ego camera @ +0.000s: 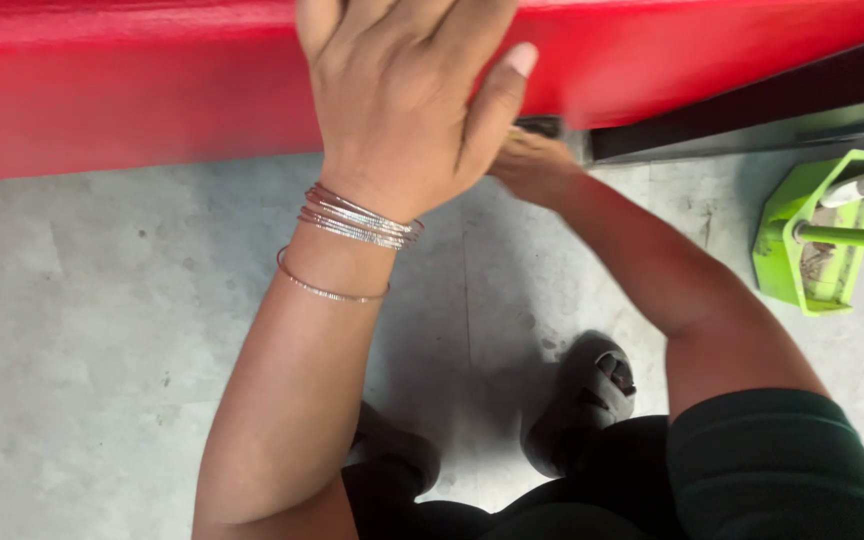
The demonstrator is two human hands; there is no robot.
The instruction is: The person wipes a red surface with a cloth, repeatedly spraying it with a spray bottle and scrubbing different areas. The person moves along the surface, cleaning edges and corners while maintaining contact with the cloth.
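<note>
Both hands [402, 110] [532, 165] meet a red surface [102, 90] above grey floor [82, 320]; left fingers spread flat, right's hidden.

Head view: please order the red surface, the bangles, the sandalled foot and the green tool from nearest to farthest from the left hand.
From the left hand:
1. Red surface, under the palm, touching.
2. Bangles, on its own wrist, just below.
3. Sandalled foot, lower right on the floor.
4. Green tool, far right.

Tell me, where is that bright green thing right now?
The green plastic tool sits on the grey floor at the right edge of the head view, just below the red surface and right of the person's right forearm.
</note>
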